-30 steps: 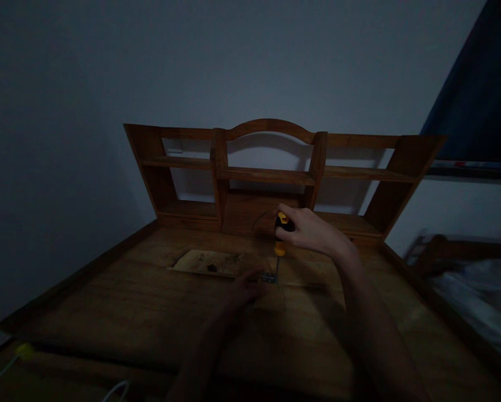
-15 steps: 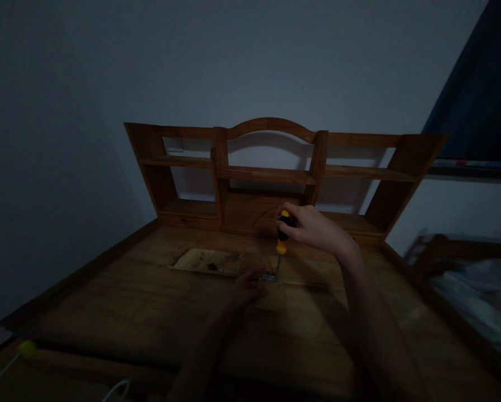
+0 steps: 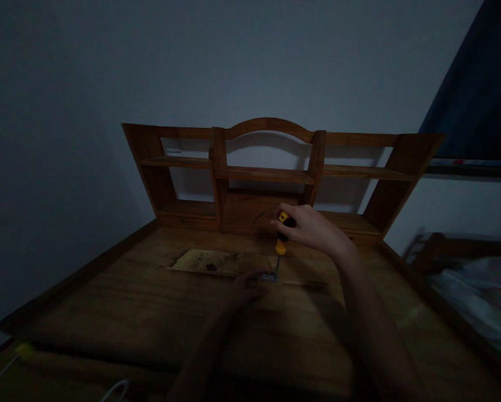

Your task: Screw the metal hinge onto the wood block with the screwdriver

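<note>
The screwdriver (image 3: 281,245) stands nearly upright, pinched in the right hand's (image 3: 307,226) fingers, its tip at the metal piece (image 3: 269,277) towards the desk's (image 3: 150,301) far edge; how much is fastened or left, I cannot tell. The left hand's (image 3: 244,287) fingers bend beside it, grip unclear. Shelves (image 3: 267,174) line the far edge against a dim wall (image 3: 250,61).
</note>
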Demonstrator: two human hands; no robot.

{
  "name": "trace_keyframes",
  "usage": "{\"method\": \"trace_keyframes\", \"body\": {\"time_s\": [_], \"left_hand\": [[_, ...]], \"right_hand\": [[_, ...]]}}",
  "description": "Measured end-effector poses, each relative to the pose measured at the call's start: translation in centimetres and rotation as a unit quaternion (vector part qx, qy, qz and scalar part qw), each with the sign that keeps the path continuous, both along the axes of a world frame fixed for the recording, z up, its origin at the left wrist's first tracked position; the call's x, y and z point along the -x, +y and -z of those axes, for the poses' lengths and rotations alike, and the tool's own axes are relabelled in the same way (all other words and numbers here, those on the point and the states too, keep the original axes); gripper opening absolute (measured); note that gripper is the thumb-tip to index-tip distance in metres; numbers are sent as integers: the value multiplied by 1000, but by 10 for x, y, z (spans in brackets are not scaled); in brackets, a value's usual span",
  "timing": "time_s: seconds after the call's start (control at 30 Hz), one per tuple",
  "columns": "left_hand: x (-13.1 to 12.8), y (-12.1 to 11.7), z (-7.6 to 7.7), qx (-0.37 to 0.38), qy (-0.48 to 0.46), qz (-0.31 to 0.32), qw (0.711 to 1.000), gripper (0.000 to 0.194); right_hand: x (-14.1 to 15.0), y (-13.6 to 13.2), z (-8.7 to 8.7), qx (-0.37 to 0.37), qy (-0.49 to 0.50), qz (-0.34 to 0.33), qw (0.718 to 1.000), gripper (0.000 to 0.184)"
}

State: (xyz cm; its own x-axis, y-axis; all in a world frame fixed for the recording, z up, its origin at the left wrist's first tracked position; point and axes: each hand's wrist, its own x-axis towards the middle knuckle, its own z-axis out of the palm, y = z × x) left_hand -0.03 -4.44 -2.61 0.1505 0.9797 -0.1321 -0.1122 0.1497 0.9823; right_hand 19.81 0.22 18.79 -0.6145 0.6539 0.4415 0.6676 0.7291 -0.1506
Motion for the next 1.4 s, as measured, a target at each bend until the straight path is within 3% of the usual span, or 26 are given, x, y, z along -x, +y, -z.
{"method": "trace_keyframes", "body": {"time_s": [0.1,0.27,0.47,0.63,0.83,0.97,1.17,1.3,1.4], "left_hand": [[0,-2,-5,0,-1,2,1000,68],[-1,0,-4,7,6,3,1000,71],[-2,-1,0,-13,-16,-3,1000,68],[0,2,2,6,4,0,1000,73],[-1,3,3,-10,3,4,1000,68],[-3,-1,-5,0,-2,-6,1000,67],[-2,-2,-4,2,1,-4,1000,68],[0,3,5,-9,-8,7,1000,70],[1,3,5,0,-12,13,1000,70]], "right_hand": [[-1,0,0,10,-1,5,1000,33],[-1,1,0,27,21,-52,998,29],[1,-1,1,15,-1,13,1000,36],[2,-5,-3,27,-3,-23,999,31],[6,-8,-2,-3,-16,40,999,34],[6,-10,-3,10,-24,3,1000,28],[10,-17,-1,-64,-65,111,990,40],[9,-18,-1,-36,-59,39,997,29],[8,-19,-2,-51,-64,44,996,30]]}}
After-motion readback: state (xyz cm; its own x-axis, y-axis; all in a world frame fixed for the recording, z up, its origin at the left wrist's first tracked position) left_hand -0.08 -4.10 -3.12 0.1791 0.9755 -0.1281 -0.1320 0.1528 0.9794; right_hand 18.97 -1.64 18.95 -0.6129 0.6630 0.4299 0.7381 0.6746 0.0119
